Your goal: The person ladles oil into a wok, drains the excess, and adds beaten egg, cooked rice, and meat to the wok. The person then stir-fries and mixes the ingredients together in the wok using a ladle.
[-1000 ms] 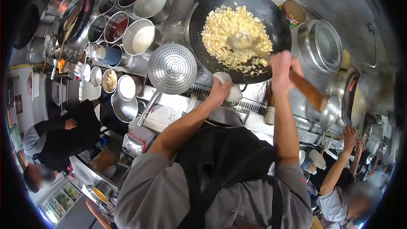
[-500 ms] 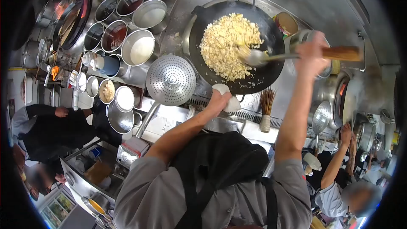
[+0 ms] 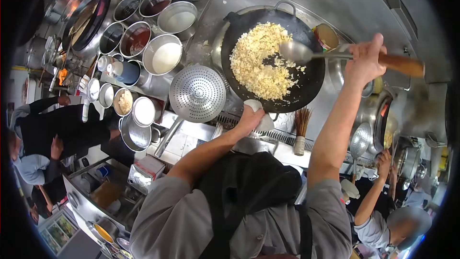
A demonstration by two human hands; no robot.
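Observation:
My right hand (image 3: 366, 62) is wrapped round the handle of a metal ladle (image 3: 297, 52), whose bowl is over the right part of the food. Pale yellow and white crumbly food (image 3: 261, 62) lies in a black wok (image 3: 311, 81), with a dark patch of bare metal showing beside the ladle. At the wok's near edge, my left hand (image 3: 250, 119) is closed on a white cloth (image 3: 264, 121) by the near loop handle, which the cloth and fingers partly hide.
A perforated strainer (image 3: 197, 94) rests left of the wok, near pots of sauces and powders (image 3: 163, 54). A bamboo brush (image 3: 301, 132) stands near the front edge, and an open can (image 3: 327, 37) behind right. Co-workers are at both sides (image 3: 378, 230).
The ladle has moved from the food's middle to its right side, and my right hand has shifted right and away from me. The food has been spread differently. My left hand stays on the cloth.

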